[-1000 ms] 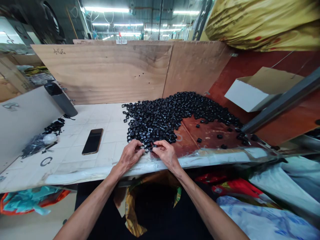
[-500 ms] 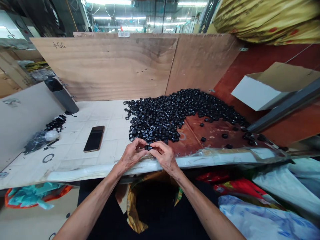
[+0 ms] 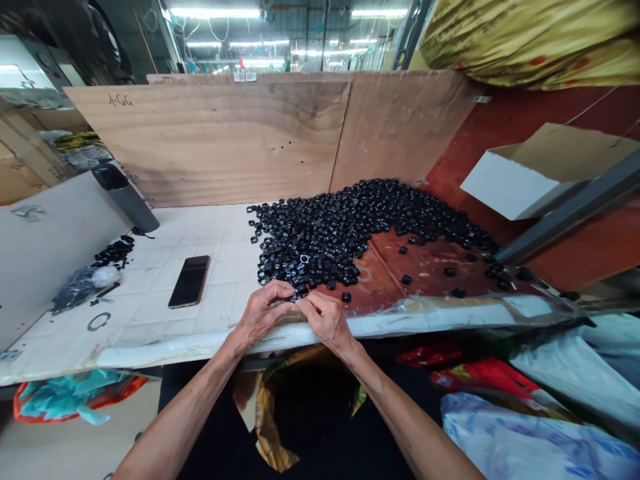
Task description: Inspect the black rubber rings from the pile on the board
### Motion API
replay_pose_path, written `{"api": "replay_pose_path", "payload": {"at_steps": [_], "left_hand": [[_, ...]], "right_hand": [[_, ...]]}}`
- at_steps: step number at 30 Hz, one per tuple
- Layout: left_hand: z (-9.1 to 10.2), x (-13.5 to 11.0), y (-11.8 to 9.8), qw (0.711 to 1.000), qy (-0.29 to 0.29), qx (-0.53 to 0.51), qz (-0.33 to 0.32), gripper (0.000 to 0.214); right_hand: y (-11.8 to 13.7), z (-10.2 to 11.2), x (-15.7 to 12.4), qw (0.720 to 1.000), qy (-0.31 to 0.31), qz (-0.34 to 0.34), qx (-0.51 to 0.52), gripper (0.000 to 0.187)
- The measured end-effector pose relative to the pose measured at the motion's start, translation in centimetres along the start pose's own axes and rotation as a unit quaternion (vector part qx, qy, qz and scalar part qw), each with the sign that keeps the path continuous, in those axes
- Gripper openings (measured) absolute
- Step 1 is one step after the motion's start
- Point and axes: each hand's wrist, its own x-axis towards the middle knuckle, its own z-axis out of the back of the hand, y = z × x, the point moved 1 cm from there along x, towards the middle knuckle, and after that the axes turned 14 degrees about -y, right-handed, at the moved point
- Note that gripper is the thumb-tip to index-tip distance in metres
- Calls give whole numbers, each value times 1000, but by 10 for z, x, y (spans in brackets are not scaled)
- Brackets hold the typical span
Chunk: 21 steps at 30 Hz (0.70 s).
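Note:
At the front edge of the worktop, my left hand [image 3: 267, 312] is closed in a pinch on a small black ring-shaped part [image 3: 299, 294]. My right hand [image 3: 326, 321] meets it from the other side, thumb and forefinger pinched at the same part. The fingertips partly cover it, so its details are hidden. Just beyond my fingers spreads a big heap of similar small black parts [image 3: 320, 230], many of them ring-like. One loose black part [image 3: 346, 297] lies to the right of my right hand.
A phone [image 3: 189, 281] lies left of my hands, with a flat ring [image 3: 99, 322] and a dark bottle [image 3: 131, 201] farther left. Plywood boards [image 3: 225, 140] wall the back. An open bag [image 3: 270, 427] hangs below the edge. At right is a white box [image 3: 510, 183].
A loose black part now lies to the right of my right hand where bare surface showed before. My right fingers have drawn in and point more downward at the held part.

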Motion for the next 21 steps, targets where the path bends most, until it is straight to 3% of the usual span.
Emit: {"api": "replay_pose_path", "payload": {"at_steps": [10, 15, 21], "left_hand": [[-1, -2, 1, 999, 16, -17, 42, 20], [-4, -8, -3, 992, -12, -27, 119, 21], [-6, -14, -5, 975, -25, -50, 215, 24]], "right_hand": [[3, 4, 2, 994, 3, -83, 69, 28], [4, 6, 4, 997, 20, -27, 66, 11], [7, 7, 1, 996, 6, 39, 82, 20]]}}
